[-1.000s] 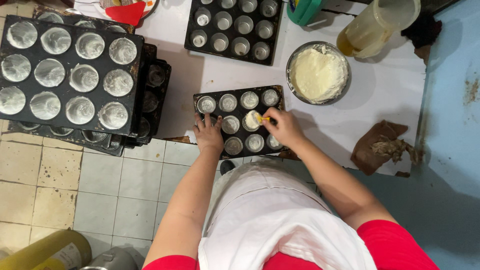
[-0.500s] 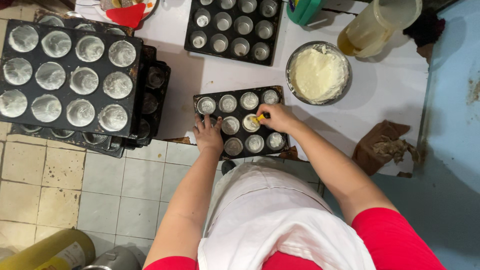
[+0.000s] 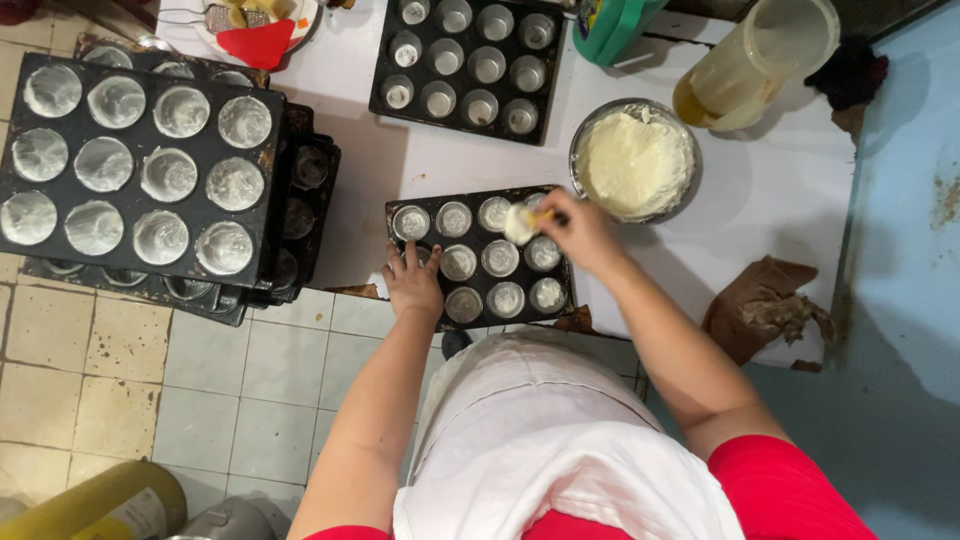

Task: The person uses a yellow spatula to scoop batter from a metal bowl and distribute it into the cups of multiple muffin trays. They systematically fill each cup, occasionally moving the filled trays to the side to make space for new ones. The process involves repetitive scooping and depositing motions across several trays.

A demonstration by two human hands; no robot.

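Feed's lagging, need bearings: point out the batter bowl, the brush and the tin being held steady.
Batter bowl (image 3: 683,135): head view, metal rim on its right side.
Brush (image 3: 519,223): head view, pale tip coated in batter.
Small muffin tin (image 3: 476,289): head view, dark metal between the cups.

It was a baking kitchen: stacked muffin tins filled the upper left, a bowl of batter sat on the white desk, above a tiled floor.

White table bears muffin trays, batter bowl, jug.
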